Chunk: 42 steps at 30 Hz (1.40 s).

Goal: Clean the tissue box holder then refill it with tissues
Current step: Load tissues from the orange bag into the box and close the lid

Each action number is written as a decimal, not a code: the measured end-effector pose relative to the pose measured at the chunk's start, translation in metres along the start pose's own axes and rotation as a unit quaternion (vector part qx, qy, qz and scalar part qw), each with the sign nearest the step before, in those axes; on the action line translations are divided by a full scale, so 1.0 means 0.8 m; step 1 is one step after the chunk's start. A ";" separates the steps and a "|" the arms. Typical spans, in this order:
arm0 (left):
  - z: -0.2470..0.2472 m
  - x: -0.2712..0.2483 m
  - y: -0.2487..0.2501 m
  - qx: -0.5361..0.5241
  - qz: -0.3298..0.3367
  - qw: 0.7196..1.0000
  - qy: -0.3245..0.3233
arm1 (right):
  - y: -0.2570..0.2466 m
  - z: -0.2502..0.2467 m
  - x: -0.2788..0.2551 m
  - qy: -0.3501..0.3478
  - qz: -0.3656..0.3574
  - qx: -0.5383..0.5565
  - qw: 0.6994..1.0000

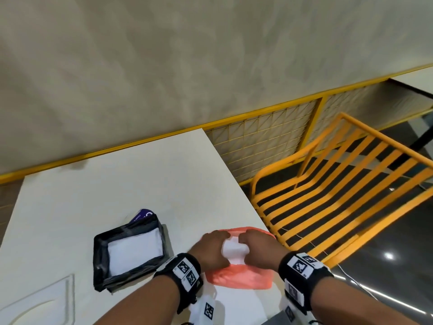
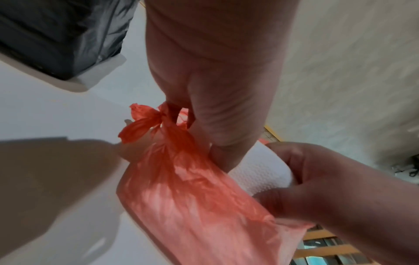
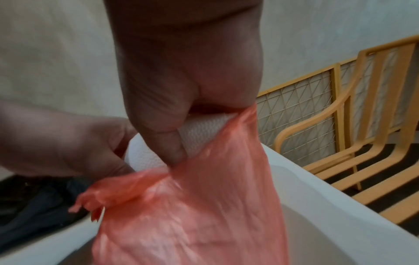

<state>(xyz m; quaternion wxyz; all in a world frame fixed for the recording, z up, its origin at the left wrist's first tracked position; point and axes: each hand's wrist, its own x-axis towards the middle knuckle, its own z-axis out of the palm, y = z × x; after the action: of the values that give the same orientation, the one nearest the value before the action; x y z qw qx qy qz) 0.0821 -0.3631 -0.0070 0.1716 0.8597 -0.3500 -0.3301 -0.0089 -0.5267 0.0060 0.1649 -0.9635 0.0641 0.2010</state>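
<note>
Both hands are working at the mouth of the thin orange bag, sitting near the table's 5 o'clock corner. Left hand is curling its fingers round the bag's knotted edge at approx 9 o'clock of the opening, prob. to hold the plastic back so the mouth is staying wide. Right hand is pinching the white tissue stack betw. thumb and fingers at 3 o'clock, w/ bag film caught alongside; that grip looks meant for drawing the tissues out w/o the bag following. Stack is showing only partly, rest is sitting inside the bag.

Black tissue box holder is lying open-side up at 9 o'clock of the bag, near but apart, w/ something white showing in its base; can't tell if liner or tissues. Its placement is keeping the transfer short. A purple packet is peeking from behind it at 12 o'clock. Judging by this, refill step is under way, tissues not yet in the holder.
</note>
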 end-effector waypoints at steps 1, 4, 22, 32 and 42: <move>-0.003 -0.002 -0.001 -0.008 0.001 1.000 0.007 | -0.002 -0.008 -0.002 -0.002 -0.003 0.014 1.000; -0.010 -0.010 -0.003 -0.043 0.011 0.999 0.023 | -0.009 -0.029 -0.007 0.005 -0.006 0.047 0.999; -0.077 -0.104 -0.032 -0.564 0.057 0.819 0.092 | -0.095 -0.158 -0.039 0.049 -0.082 0.286 0.953; -0.135 -0.207 -0.109 -0.595 0.010 0.774 0.218 | -0.193 -0.111 0.028 -0.099 -0.036 0.664 0.740; -0.134 -0.241 -0.200 -0.490 -0.161 0.799 0.310 | -0.287 -0.054 0.087 -0.054 0.047 0.585 0.808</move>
<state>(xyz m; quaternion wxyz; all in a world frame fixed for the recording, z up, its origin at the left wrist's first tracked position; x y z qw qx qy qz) 0.1306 -0.1071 0.0728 0.6135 0.7613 0.0737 -0.1967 0.1141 -0.3301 0.0820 0.6905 -0.6682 0.2061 0.1851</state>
